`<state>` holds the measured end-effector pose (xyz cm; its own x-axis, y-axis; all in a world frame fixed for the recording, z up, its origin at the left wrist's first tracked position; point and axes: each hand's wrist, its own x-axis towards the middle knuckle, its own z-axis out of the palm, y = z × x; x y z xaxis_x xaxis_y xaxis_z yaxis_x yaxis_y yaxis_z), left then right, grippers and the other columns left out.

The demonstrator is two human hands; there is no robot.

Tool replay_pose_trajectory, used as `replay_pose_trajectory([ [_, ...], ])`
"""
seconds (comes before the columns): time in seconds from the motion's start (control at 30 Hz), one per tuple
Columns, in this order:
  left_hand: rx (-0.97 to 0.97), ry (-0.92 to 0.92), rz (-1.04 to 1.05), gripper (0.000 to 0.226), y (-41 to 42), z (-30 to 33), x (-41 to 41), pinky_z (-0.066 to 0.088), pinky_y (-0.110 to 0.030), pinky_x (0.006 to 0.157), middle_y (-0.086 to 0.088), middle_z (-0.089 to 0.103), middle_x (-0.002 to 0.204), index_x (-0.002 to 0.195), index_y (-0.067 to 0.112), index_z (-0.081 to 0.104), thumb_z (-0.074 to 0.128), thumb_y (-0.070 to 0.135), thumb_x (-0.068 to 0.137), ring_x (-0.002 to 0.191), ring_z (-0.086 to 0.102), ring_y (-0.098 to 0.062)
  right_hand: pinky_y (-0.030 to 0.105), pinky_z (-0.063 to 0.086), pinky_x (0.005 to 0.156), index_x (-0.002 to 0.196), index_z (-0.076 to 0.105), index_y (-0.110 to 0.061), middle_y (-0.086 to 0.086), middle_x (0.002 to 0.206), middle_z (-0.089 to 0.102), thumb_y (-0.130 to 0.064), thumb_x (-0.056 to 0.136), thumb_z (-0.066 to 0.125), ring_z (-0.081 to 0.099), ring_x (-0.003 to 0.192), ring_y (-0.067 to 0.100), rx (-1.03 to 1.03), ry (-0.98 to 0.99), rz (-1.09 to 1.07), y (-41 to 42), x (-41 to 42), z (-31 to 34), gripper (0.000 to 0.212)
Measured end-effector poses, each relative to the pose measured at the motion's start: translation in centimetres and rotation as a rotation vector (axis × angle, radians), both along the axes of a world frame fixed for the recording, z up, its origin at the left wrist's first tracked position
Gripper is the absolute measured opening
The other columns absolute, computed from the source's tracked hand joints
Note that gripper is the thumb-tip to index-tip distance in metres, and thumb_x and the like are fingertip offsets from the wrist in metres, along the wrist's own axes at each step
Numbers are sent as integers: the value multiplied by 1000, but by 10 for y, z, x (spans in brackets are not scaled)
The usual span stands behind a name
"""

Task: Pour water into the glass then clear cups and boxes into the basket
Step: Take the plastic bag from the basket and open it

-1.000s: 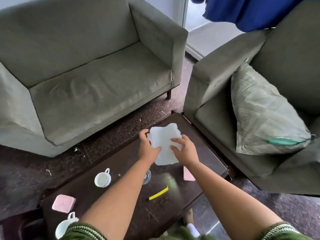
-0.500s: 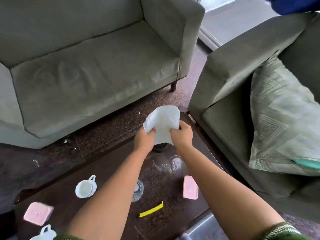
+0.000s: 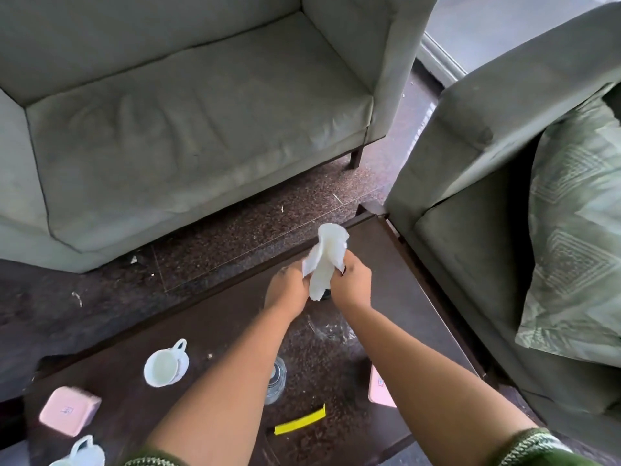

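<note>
Over the far end of the dark table (image 3: 396, 264) my left hand (image 3: 289, 289) and my right hand (image 3: 351, 284) both grip a crumpled white tissue (image 3: 326, 260), bunched between them. A clear glass (image 3: 276, 378) stands behind my left forearm, partly hidden. A white cup (image 3: 164, 364) sits left of it and a second white cup (image 3: 82, 452) shows at the bottom left edge. One pink box (image 3: 69, 410) lies at the left. Another pink box (image 3: 379, 388) is half hidden by my right forearm.
A yellow strip (image 3: 300, 423) lies on the table near the front. A wet patch (image 3: 332, 331) glistens between my arms. A grey-green sofa (image 3: 188, 122) stands beyond the table, and an armchair (image 3: 470, 196) with a patterned cushion (image 3: 578, 230) at the right.
The tissue was spread flat a second ago; my hands have gathered it into a narrow bunch. The view has tilted down and shifted toward the table.
</note>
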<state>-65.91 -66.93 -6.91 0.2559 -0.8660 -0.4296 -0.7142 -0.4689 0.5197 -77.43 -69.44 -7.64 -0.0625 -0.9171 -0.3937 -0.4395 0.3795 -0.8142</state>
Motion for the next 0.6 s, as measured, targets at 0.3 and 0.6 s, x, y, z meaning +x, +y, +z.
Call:
replay_pose_trajectory([
  [0.3, -69, 30, 26, 31, -6, -19, 0, 46, -34, 84, -8, 56, 119, 120, 5, 55, 59, 19, 92, 112, 55, -25, 31, 37, 85, 111, 56, -12, 3, 109, 59, -8, 88, 51, 48, 101, 27, -149, 523, 309, 4, -3, -34, 24],
  [0.6, -114, -12, 98, 38, 4, -32, 3, 43, -26, 71, 5, 50, 107, 106, 20, 64, 76, 36, 74, 98, 55, -16, 39, 52, 77, 115, 52, -11, 4, 112, 46, -18, 90, 57, 58, 88, 26, 19, 331, 187, 11, -6, -30, 26],
])
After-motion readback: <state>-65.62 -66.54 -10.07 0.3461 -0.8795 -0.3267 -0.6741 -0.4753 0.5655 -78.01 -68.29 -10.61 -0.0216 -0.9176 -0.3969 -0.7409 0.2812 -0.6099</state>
